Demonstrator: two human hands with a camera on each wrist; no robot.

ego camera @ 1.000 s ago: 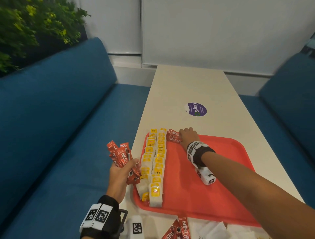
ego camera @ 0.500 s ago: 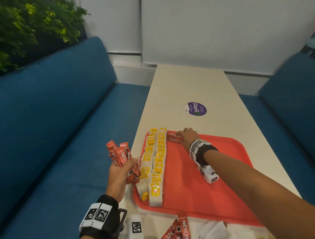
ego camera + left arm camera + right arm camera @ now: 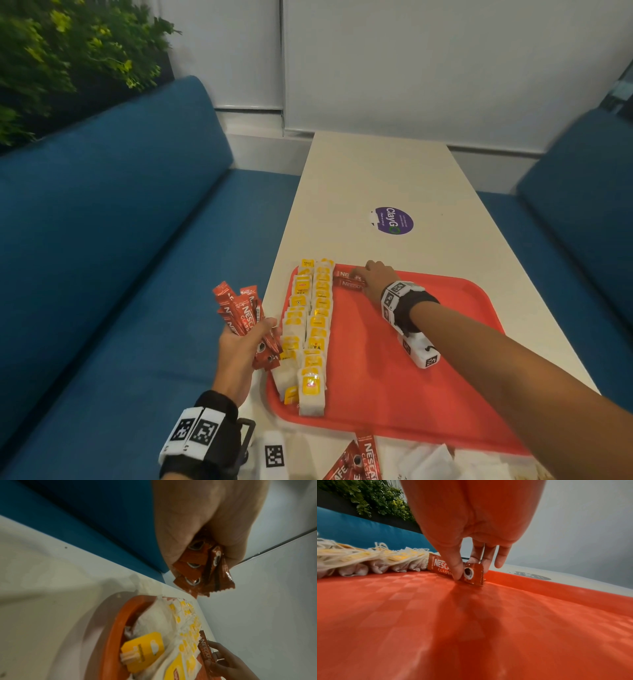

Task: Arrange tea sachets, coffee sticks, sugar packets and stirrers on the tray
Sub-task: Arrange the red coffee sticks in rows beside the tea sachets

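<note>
A red tray [image 3: 394, 394] lies on the cream table, with two rows of yellow-tagged tea sachets [image 3: 313, 329] along its left side. At the tray's far left corner, my right hand [image 3: 371, 277] pinches a red coffee stick [image 3: 455, 570] between thumb and fingers, its lower edge on the tray floor [image 3: 471, 628]. In the head view two red sticks [image 3: 349, 279] lie side by side there. My left hand [image 3: 243, 346] grips a bundle of several coffee sticks [image 3: 245, 315] upright, left of the tray over the table edge. The bundle's lower ends [image 3: 202, 573] stick out below the palm.
More coffee sticks [image 3: 359, 460] and white packets [image 3: 431, 462] lie on the table in front of the tray's near edge. A purple sticker [image 3: 394, 221] sits farther down the table. Blue sofas flank the table on both sides, with a plant at the far left.
The right hand has stayed at the tray's far left corner, settling the coffee stick down beside the one lying there. The left hand keeps the bundle in the same place.
</note>
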